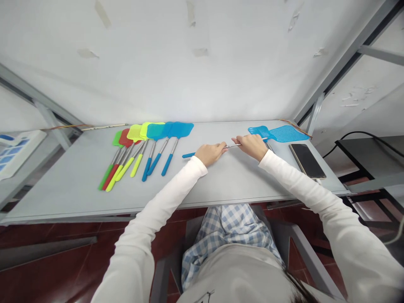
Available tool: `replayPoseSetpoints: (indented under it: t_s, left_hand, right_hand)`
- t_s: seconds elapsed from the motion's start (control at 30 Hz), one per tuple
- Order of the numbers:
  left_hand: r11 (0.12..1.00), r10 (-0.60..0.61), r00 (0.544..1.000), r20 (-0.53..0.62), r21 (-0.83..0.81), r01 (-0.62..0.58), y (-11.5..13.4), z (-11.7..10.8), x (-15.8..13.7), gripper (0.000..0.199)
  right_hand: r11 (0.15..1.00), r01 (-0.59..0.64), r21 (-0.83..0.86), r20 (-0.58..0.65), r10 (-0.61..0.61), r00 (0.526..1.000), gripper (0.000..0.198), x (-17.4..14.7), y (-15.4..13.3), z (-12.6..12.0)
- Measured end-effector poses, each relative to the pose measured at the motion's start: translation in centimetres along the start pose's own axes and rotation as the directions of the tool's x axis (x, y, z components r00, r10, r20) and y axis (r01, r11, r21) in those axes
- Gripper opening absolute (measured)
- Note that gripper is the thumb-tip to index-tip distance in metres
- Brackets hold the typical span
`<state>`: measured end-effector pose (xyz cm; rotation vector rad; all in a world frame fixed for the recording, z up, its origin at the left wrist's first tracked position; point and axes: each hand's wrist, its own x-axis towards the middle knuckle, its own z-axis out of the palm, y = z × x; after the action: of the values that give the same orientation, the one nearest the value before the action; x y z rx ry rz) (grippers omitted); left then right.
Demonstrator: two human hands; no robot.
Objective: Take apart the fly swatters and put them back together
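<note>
A blue fly swatter (291,134) is stretched crosswise between my hands, its blue handle (188,155) pointing left and its mesh head to the right. My left hand (211,154) is closed around the metal rod near the handle. Further along the same rod, my right hand (252,146) grips it closer to the head. Between the two hands a short piece of bare rod shows. Another blue fly swatter (258,131) lies just beyond my right hand, partly covered by it.
Several fly swatters in green, red, yellow and blue (151,145) lie fanned on the left of the grey table (72,176). A phone (307,160) rests at the right. A white wall (202,84) stands behind, with metal frame posts on both sides.
</note>
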<state>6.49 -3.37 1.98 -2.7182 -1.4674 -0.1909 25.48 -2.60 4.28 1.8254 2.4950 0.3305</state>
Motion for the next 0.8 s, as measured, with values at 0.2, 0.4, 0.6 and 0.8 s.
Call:
replayPoseSetpoints:
  t_s: [0.2,0.4,0.6,0.8]
  left_hand:
    - [0.999,0.01,1.0,-0.01,-0.047,-0.01,0.2,-0.3,0.1,0.045]
    - [1.0,-0.021,1.0,-0.002,-0.01,0.021,-0.5,-0.3,-0.7,0.043]
    - [0.997,-0.061,0.998,-0.011,-0.045,0.06,-1.0,-0.5,-2.0,0.04]
    - [0.995,-0.087,0.996,-0.015,0.056,0.087,-1.4,-0.7,-3.1,0.045]
  right_hand:
    - [0.999,0.045,0.004,0.05,-0.045,0.998,0.051,-0.4,0.3,0.4]
    - [0.988,0.152,-0.022,0.14,-0.147,0.979,0.045,-0.9,2.9,1.9]
    - [0.984,0.15,-0.1,0.107,-0.14,0.984,0.055,-0.9,2.8,3.2]
    - [0.98,0.17,-0.105,0.088,-0.161,0.983,0.057,-0.2,2.6,3.4]
